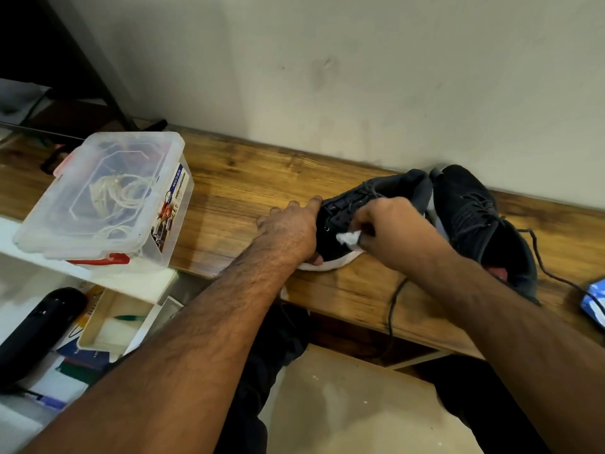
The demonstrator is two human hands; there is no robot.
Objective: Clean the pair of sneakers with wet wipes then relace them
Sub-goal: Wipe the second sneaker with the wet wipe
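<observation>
Two black sneakers lie on the wooden shelf [229, 178]. The nearer sneaker [386, 194] has a white sole and lies on its side with its toe toward me. My left hand [291, 229] grips its toe end, thumb under the sole. My right hand [393, 232] pinches a crumpled white wet wipe [348, 238] against the sneaker's side near the eyelets. The second sneaker [474, 221] sits to the right against the wall, laced, with a dark lace [553, 273] trailing right.
A clear plastic box [108, 198] with red clips stands at the shelf's left end, holding pale cord. A blue-and-white pack [594, 301] lies at the right edge. A dark cable [393, 309] hangs over the front edge. Below left are drawers with pens and a black object.
</observation>
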